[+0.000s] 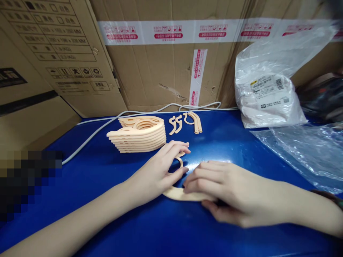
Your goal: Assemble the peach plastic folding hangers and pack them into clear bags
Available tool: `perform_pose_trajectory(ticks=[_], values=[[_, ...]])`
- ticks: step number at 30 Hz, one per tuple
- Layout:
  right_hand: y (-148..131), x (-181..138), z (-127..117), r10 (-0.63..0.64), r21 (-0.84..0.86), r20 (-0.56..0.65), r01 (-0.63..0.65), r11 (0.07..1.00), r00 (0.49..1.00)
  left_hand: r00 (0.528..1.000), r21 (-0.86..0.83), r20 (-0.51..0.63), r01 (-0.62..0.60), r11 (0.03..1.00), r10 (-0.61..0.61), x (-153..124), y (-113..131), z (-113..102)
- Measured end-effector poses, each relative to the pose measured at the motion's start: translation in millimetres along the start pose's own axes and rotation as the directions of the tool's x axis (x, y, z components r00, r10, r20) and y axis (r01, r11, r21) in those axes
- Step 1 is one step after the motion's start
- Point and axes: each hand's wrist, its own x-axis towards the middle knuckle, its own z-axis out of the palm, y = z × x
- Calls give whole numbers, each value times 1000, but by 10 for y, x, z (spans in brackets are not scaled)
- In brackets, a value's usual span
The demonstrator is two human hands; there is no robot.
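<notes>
A cream plastic folding hanger point(174, 193) lies low over the blue tabletop, with a curved arm and a ring-shaped part showing. My left hand point(163, 166) grips its far left side, fingers bent over the small end piece and thumb beside the ring. My right hand point(222, 187) pinches the curved arm, thumb below and fingers on top; part of the arm is hidden under them. Just beyond my left hand stands a neat stack of like cream hangers point(139, 137). Small S-shaped hooks point(175, 125) and thin curved arms point(197, 123) lie to its right.
Cardboard boxes point(160, 71) wall off the back and left. A white cable point(93, 137) runs along the table's point(107, 221) rear. At right stand a labelled plastic bag point(268, 96) and a flat clear sheet point(308, 150). Something dark point(324, 96) sits behind them.
</notes>
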Motion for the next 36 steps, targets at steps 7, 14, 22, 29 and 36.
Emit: perform_pose_trajectory(ticks=[7, 14, 22, 29, 36], values=[[355, -53, -62, 201, 233, -60, -183, 955, 978, 998, -38, 4, 57, 998, -57, 19, 9, -30], [406, -51, -81, 188, 276, -73, -161, 948, 980, 999, -7, 38, -31, 999, 31, -2, -47, -70], [476, -46, -84, 171, 241, -160, -130, 962, 972, 993, 35, 54, -104, 994, 102, 11, -124, -63], [487, -68, -91, 179, 153, -185, -152, 976, 966, 993, 57, 50, -111, 992, 109, 13, -151, -63], [440, -65, -97, 127, -278, -223, -188, 942, 967, 996, 75, 41, -88, 993, 85, 1, -84, -69]])
